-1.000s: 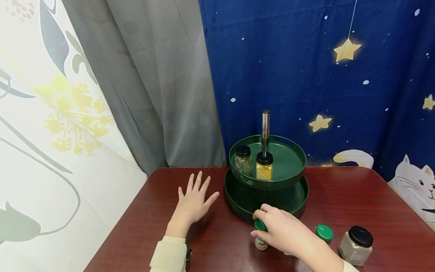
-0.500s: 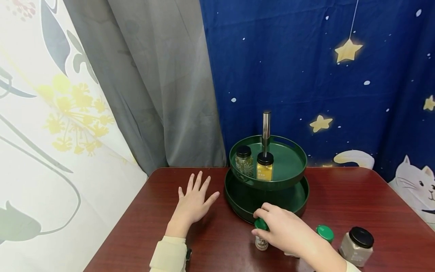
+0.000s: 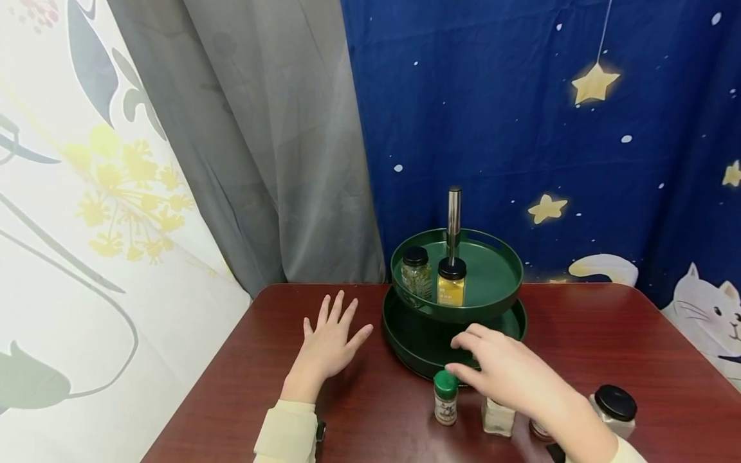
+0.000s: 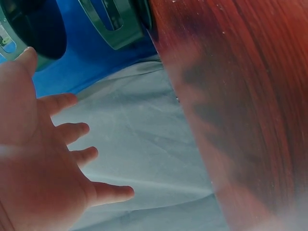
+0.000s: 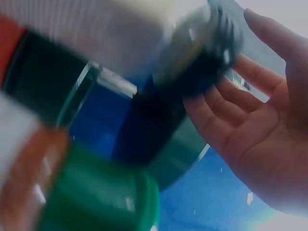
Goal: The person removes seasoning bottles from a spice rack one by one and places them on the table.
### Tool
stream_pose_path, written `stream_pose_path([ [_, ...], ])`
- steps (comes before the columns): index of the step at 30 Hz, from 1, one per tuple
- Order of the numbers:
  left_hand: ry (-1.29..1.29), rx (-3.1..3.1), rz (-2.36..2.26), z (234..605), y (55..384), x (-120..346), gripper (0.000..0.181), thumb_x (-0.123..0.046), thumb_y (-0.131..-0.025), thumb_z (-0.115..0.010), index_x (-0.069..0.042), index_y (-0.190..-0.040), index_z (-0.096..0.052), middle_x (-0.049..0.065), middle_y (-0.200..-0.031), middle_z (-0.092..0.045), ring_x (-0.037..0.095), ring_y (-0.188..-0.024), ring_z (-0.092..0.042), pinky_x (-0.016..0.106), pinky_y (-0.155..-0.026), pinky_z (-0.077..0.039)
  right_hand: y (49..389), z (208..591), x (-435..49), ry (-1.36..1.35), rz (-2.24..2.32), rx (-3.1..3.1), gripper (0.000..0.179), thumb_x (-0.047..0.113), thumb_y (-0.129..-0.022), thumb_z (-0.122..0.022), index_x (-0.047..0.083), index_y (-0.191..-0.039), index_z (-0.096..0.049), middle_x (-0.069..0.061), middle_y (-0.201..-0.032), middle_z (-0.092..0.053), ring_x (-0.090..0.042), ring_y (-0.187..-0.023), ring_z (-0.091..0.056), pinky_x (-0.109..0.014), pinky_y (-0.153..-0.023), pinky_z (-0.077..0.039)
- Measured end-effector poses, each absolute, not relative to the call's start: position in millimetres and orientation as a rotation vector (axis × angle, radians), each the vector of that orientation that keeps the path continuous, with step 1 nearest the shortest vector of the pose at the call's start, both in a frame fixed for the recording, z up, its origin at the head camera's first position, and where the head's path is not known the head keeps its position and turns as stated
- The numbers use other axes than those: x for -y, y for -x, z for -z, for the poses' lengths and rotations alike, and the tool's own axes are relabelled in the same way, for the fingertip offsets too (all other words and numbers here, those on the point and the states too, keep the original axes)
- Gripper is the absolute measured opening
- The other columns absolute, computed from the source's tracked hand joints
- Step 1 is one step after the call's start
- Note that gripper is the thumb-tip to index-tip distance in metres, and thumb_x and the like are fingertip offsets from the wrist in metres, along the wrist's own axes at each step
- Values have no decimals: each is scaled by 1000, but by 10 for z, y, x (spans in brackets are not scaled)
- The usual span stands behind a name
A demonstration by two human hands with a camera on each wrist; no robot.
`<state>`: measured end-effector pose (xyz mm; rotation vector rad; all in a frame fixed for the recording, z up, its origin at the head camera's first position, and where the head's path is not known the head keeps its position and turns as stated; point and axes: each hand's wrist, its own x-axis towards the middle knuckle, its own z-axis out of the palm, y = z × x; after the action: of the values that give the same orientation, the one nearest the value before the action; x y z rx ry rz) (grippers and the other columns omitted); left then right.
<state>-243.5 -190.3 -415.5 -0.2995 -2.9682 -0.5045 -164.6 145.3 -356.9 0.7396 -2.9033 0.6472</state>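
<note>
My right hand (image 3: 509,370) has its fingers loosely bent, holding nothing, just above and right of a green-capped seasoning shaker (image 3: 446,399). That shaker stands upright on the table in front of the two-tier green turntable rack (image 3: 492,270). Beneath the right hand is a square jar of pale powder (image 3: 499,419), its top hidden. In the right wrist view, a blurred green cap (image 5: 106,192) and a black-lidded jar (image 5: 202,48) lie close to the palm. My left hand (image 3: 329,344) is spread, fingers straight, left of the rack; the left wrist view shows its shadow on the table.
On the rack's upper tier stand a black-lidded jar of green herbs (image 3: 415,276) and one of yellow powder (image 3: 451,283). A black-lidded jar (image 3: 616,411) stands at the right, partly behind my forearm. Another container (image 3: 539,431) is mostly covered. Curtains hang behind the table (image 3: 243,386).
My right hand has let go of the green-capped shaker and moved up and to the right. The shaker stays in place, and the square jar shows more. My left hand has barely moved.
</note>
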Motion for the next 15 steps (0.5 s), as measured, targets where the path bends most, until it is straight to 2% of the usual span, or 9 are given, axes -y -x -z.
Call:
stream_pose_path([
  [8,287,2979,503,4135,2440,1907,80,-71,-105,-43,-28,-171,-28,5,-182,-10,36,-170,0,83,-123,-8,1670,3397,-1708,-611,-660,2854,29,46,-98,-76,25,-118,-75,9,-111,-71,-8,-90,-64,-30,-70,-54],
  [15,286,2985,468,4152,2446,1906,81,-73,-105,-42,-28,-170,-29,6,-182,-12,36,-169,-3,84,-122,-11,1656,3352,-1750,-595,-654,2832,29,45,-98,-76,25,-119,-75,7,-113,-72,-9,-91,-64,-32,-72,-55],
])
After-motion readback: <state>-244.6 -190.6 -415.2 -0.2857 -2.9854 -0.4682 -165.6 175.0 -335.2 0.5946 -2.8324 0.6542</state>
